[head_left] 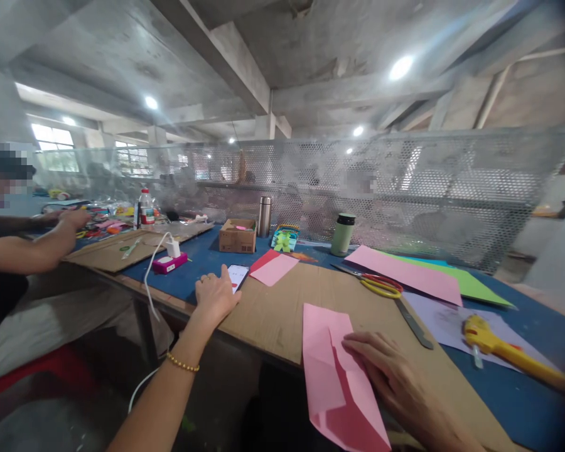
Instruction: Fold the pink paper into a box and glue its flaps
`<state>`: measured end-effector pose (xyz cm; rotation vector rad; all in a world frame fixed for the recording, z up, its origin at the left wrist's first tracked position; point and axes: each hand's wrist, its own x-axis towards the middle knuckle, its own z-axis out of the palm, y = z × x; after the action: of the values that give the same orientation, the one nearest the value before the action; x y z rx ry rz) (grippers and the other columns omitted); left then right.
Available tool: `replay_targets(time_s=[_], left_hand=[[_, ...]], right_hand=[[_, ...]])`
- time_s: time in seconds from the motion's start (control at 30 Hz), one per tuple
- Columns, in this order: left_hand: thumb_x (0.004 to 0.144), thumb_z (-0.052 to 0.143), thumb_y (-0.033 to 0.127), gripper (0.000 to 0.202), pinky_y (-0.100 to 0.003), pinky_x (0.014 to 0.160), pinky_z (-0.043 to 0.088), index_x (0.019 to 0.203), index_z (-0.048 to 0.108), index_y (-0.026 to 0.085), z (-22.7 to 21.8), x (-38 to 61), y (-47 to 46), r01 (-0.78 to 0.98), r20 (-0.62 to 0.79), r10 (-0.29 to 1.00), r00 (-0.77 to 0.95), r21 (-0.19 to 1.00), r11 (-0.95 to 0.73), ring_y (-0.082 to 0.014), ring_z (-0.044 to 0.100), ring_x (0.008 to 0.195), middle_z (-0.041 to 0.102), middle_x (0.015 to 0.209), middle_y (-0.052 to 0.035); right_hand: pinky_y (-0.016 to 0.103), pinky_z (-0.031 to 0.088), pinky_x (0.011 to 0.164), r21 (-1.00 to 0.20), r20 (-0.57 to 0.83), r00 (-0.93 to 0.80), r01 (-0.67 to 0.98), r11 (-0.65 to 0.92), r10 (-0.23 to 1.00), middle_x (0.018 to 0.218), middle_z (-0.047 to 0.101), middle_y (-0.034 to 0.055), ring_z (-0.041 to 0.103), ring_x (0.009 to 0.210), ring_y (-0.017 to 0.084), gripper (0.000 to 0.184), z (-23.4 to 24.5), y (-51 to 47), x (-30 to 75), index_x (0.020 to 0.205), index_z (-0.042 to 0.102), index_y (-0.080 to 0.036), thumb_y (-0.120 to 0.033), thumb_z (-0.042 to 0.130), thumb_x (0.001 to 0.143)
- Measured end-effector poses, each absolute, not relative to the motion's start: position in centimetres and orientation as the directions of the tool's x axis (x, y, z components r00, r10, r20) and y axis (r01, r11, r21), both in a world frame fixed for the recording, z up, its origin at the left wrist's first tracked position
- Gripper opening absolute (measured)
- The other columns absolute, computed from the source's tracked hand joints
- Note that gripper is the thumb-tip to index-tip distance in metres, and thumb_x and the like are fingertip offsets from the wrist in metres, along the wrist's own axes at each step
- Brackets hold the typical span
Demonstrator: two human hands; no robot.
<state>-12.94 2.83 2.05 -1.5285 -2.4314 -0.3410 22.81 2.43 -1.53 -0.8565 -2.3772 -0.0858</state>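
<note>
My left hand (pixel 217 294) lies over a smartphone (pixel 237 276) with a lit screen, its fingers apart and touching the phone's edge. On my left wrist is a gold bead bracelet (pixel 182 363). My right hand (pixel 381 359) rests with outstretched fingers on a folded sheet of pink paper (pixel 324 370); its thumb is hidden. The pink paper lies partly on a brown cardboard sheet (pixel 282 320) and hangs over the table's front edge. Beyond the phone, a smaller pink piece (pixel 275 270) overlaps a red one (pixel 262 258).
Right of the cardboard's middle lie scissors (pixel 381 285), a metal blade (pixel 415 325), coloured sheets (pixel 414 276) and a yellow glue gun (pixel 494 345). Behind stand a green flask (pixel 343 235), a steel flask (pixel 264 216) and a small box (pixel 236 237). A co-worker's arm (pixel 32 242) is at left.
</note>
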Motion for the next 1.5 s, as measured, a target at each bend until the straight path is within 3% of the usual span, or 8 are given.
replay_targets(time_s=[0.23, 0.37, 0.47, 0.6, 0.73, 1.0, 1.17, 1.5], left_hand=[[0.069, 0.057, 0.044, 0.087, -0.044, 0.083, 0.045, 0.142, 0.034, 0.003, 1.6, -12.7, 1.9, 0.877, 0.291, 0.829, -0.477, 0.218, 0.428, -0.0415, 0.059, 0.106, 0.056, 0.118, -0.0295], [0.069, 0.060, 0.039, 0.098, -0.042, 0.082, 0.046, 0.150, 0.018, 0.004, 0.5, -12.1, 1.0, 0.865, 0.368, 0.785, -0.499, 0.275, 0.421, -0.0381, 0.061, 0.098, 0.050, 0.121, -0.0288], [0.071, 0.062, 0.037, 0.098, -0.042, 0.085, 0.046, 0.151, 0.015, 0.004, -0.2, -11.4, 0.3, 0.864, 0.490, 0.712, -0.503, 0.315, 0.394, -0.0356, 0.060, 0.097, 0.048, 0.116, -0.0247], [0.074, 0.064, 0.032, 0.098, -0.041, 0.084, 0.049, 0.152, 0.010, 0.007, -0.8, -10.0, -0.9, 0.843, 0.617, 0.585, -0.526, 0.468, 0.265, -0.0308, 0.057, 0.096, 0.045, 0.111, -0.0188], [0.074, 0.066, 0.030, 0.103, -0.043, 0.082, 0.052, 0.153, 0.004, 0.008, -0.7, -8.2, -2.0, 0.797, 0.645, 0.506, -0.573, 0.583, 0.159, -0.0328, 0.053, 0.103, 0.043, 0.113, -0.0186], [0.076, 0.064, 0.030, 0.103, -0.050, 0.091, 0.048, 0.153, 0.000, 0.005, -0.9, -6.1, -3.3, 0.830, 0.735, 0.441, -0.514, 0.556, 0.041, -0.0360, 0.046, 0.109, 0.050, 0.109, -0.0180], [0.072, 0.069, 0.030, 0.105, -0.052, 0.087, 0.050, 0.153, 0.007, 0.005, -1.3, -5.7, -3.3, 0.850, 0.809, 0.328, -0.488, 0.525, -0.031, -0.0363, 0.046, 0.109, 0.048, 0.113, -0.0197], [0.073, 0.069, 0.031, 0.102, -0.051, 0.085, 0.052, 0.153, 0.011, 0.004, -1.5, -5.0, -3.5, 0.860, 0.833, 0.287, -0.473, 0.508, -0.058, -0.0370, 0.046, 0.110, 0.048, 0.114, -0.0211]], right_hand=[[0.040, 0.054, 0.089, -0.169, 0.552, -0.599, 0.601, 0.781, 0.581, 0.116, 0.067, 0.0094, 0.063, 0.104, 0.023, 0.028, -1.8, 2.5, 22.9, 0.114, 0.066, -0.026, -0.026, 0.044, 0.097], [0.040, 0.054, 0.088, -0.188, 0.558, -0.592, 0.593, 0.783, 0.582, 0.115, 0.067, 0.0104, 0.062, 0.105, 0.024, 0.028, -1.8, 2.6, 22.9, 0.112, 0.067, -0.025, -0.027, 0.043, 0.097], [0.040, 0.053, 0.090, -0.186, 0.543, -0.601, 0.595, 0.782, 0.587, 0.116, 0.066, 0.0098, 0.061, 0.106, 0.024, 0.027, -1.8, 2.5, 23.0, 0.113, 0.067, -0.025, -0.027, 0.045, 0.097], [0.041, 0.052, 0.093, -0.183, 0.536, -0.598, 0.606, 0.774, 0.596, 0.118, 0.065, 0.0085, 0.060, 0.109, 0.023, 0.027, -2.0, 2.6, 23.0, 0.115, 0.065, -0.026, -0.027, 0.045, 0.097], [0.040, 0.054, 0.089, -0.166, 0.547, -0.602, 0.603, 0.780, 0.582, 0.117, 0.067, 0.0085, 0.062, 0.106, 0.023, 0.028, -2.1, 2.8, 23.1, 0.114, 0.066, -0.027, -0.026, 0.043, 0.097], [0.040, 0.055, 0.087, -0.152, 0.558, -0.605, 0.598, 0.787, 0.568, 0.115, 0.068, 0.0093, 0.064, 0.104, 0.024, 0.029, -2.1, 3.2, 23.2, 0.113, 0.068, -0.027, -0.026, 0.044, 0.096], [0.040, 0.056, 0.086, -0.137, 0.568, -0.620, 0.578, 0.805, 0.542, 0.115, 0.068, 0.0089, 0.064, 0.103, 0.023, 0.028, -2.3, 3.3, 23.4, 0.113, 0.067, -0.026, -0.027, 0.045, 0.096], [0.041, 0.054, 0.088, -0.132, 0.552, -0.626, 0.586, 0.799, 0.551, 0.119, 0.067, 0.0077, 0.063, 0.107, 0.024, 0.029, -2.5, 3.5, 23.5, 0.116, 0.065, -0.028, -0.027, 0.044, 0.097]])
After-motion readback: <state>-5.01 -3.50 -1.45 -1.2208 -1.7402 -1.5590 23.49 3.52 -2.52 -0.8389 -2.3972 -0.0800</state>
